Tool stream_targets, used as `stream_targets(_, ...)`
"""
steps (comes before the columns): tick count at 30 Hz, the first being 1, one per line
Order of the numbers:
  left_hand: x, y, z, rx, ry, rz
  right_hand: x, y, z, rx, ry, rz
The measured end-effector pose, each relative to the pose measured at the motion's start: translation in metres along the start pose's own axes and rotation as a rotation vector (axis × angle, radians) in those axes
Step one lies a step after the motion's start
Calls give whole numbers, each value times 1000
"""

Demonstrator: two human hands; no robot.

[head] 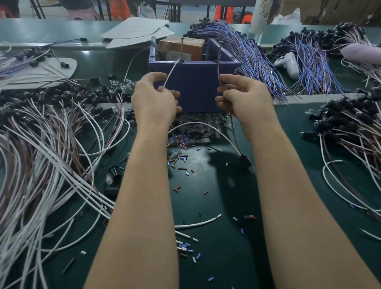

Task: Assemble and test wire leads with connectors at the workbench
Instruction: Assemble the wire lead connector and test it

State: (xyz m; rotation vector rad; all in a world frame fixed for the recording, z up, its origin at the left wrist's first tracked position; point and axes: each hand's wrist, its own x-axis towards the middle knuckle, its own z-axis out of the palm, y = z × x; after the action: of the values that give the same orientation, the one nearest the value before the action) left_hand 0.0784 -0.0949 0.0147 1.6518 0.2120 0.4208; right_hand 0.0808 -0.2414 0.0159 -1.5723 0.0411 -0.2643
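My left hand [154,100] pinches a white wire [171,73] whose free end reaches up to a metal pin on the blue box [197,83]. A brown wire [218,64] is pinched by my right hand [242,96], and its tip rises to the box's right corner. Both wires loop down below my hands and meet at a black socket with a small clear bulb [247,162], which hangs just above the green bench [221,248]. Inside the box sits a brown block [181,48].
Large heaps of white and brown leads with black sockets lie left [29,152] and right [370,134]. Blue and brown leads [252,50] pile behind the box. Cut insulation bits [187,248] litter the bench. A white handheld tool [288,63] and a white bottle [262,5] stand at the back right.
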Motion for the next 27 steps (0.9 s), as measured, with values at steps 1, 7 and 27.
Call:
stream_targets(1,0,0,0,0,0,-2,0,0,0,3,-1,-2)
stream_targets(7,0,1,0,60,-14,22,-1,0,-1,-1,0,2)
stream_targets(27,1,-1,-1,-17,19,-6,-4,-3,-1,-23,1,2)
